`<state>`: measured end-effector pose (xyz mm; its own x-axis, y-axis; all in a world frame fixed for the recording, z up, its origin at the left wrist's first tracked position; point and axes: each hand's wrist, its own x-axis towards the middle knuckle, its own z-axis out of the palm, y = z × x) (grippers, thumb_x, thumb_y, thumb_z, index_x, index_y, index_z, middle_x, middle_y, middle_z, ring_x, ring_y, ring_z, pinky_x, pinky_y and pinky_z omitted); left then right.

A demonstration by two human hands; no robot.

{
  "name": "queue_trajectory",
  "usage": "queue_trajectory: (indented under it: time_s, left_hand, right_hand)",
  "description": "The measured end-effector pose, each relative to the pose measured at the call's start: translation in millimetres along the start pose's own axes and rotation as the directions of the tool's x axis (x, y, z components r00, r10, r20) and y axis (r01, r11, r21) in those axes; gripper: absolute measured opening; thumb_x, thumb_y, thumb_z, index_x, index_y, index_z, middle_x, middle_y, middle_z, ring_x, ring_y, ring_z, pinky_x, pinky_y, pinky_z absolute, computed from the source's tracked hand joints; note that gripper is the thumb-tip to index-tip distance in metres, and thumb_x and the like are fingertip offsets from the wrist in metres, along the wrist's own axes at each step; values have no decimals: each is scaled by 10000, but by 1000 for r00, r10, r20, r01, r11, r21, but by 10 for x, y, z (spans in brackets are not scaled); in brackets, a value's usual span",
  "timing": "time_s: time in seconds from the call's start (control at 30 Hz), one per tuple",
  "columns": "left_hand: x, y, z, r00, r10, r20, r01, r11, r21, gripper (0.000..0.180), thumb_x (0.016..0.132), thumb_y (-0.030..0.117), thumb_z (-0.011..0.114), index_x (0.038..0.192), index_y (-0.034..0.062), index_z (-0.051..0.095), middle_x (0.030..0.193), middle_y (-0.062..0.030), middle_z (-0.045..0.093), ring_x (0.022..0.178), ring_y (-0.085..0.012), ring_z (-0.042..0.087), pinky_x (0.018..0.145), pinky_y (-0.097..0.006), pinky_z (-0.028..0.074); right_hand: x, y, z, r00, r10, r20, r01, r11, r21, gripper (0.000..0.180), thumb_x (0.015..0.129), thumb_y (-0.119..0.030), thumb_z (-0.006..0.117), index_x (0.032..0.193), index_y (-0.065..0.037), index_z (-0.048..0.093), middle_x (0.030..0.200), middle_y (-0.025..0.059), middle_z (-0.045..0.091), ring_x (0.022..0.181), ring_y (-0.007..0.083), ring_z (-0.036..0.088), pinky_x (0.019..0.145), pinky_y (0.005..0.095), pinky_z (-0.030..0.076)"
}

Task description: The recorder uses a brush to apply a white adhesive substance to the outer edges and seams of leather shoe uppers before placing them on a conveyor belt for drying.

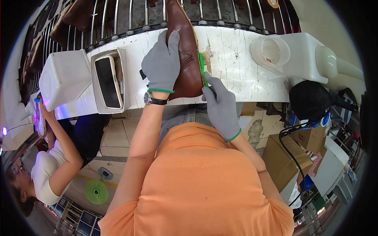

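A brown leather boot lies on its side on the white worktable, its toe toward the rollers and its heel near the table's front edge. My left hand, in a grey glove with a green cuff, is closed round the boot's left side, thumb lying on the leather. In my gloved right hand is a slim, bright green tool, gripped at its lower end. The tool lies along the right edge of the boot, beside the sole. Its exact kind does not show, and my fingers hide its lower end.
Beyond the worktable runs a metal roller conveyor with several more shoes. A white box holding a phone and a white plastic container stand left. At right are a clear cup and a white jug. A co-worker sits left.
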<state>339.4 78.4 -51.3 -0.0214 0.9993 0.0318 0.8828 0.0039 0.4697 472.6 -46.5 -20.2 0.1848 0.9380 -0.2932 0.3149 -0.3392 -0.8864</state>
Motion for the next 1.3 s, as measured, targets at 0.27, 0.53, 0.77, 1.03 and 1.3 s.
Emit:
queue_trajectory:
  time_s: [0.27,0.53,0.77,1.03,1.3]
  left_hand:
    - [10,-102,69,987,106,-117,-108,994,-5,472,979,507,406,1128,127,643,734,-152,687,632,-339,663,543,-427,490]
    - [-20,-101,44,991,77,-108,-87,992,-88,438,988,472,405,1140,129,630,798,-142,699,696,-355,661,614,-430,496]
    - [-4,-171,61,963,150,-226,-183,975,-129,421,989,430,415,1169,106,615,951,-149,687,805,-338,659,691,-427,501]
    - [-37,-3,-120,998,51,26,-47,989,-137,557,936,530,468,1257,86,562,994,-165,686,853,-354,664,738,-423,508]
    - [-4,17,-120,987,-46,154,61,994,-88,667,885,630,483,1274,93,540,1007,-178,688,877,-358,670,742,-416,508]
  right_hand:
    - [401,-81,-89,991,-131,-25,127,986,-109,254,919,-91,550,1164,-34,589,650,188,611,602,353,626,577,405,476]
    - [688,106,-347,999,18,29,-22,988,156,275,912,-96,526,1154,1,614,696,66,683,519,84,512,494,262,403]
    - [552,-17,-462,984,140,108,-175,858,483,297,927,-103,535,1189,19,601,810,55,681,564,49,506,477,176,380]
    - [335,364,-1,994,63,-86,-31,944,327,248,936,-91,551,1156,-3,625,815,51,653,636,48,517,563,205,426]
    - [-29,344,188,977,1,-212,5,1000,28,220,920,-74,581,1125,-9,625,796,168,649,657,203,617,636,326,487]
